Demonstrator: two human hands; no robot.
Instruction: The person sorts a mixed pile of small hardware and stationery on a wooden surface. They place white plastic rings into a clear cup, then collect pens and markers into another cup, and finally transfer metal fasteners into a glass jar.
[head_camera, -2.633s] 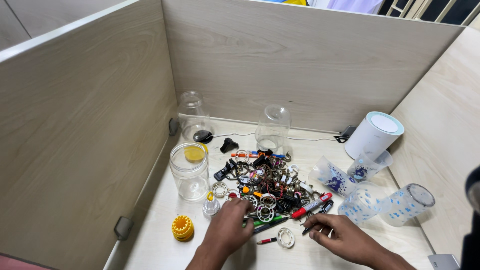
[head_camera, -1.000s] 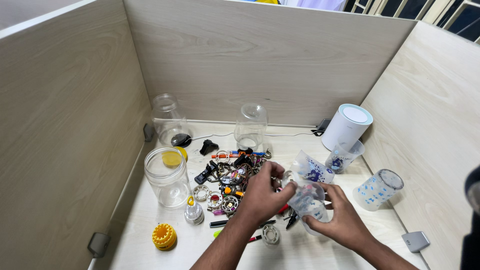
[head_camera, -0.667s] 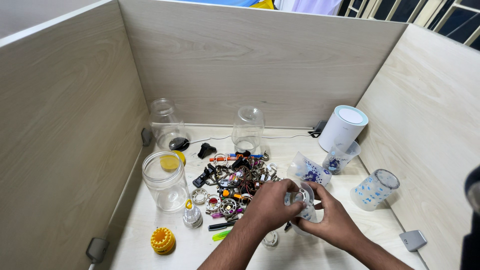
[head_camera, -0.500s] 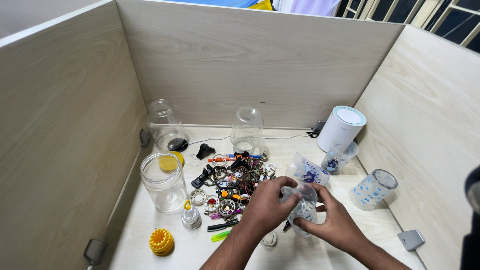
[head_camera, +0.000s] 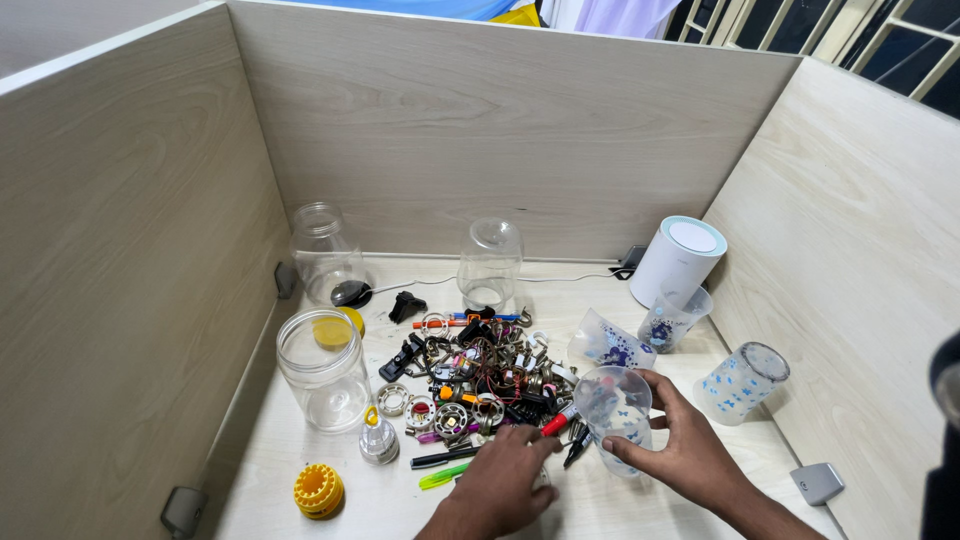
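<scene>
Clear jar (head_camera: 323, 368) at left, yellow ridged cap (head_camera: 319, 489) in front, white cylinder (head_camera: 678, 260) at back right

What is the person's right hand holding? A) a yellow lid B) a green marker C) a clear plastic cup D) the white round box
C: the right hand wraps around a clear plastic cup standing upright beside the pile of small bits, while the left hand rests on the table by the markers.
</scene>
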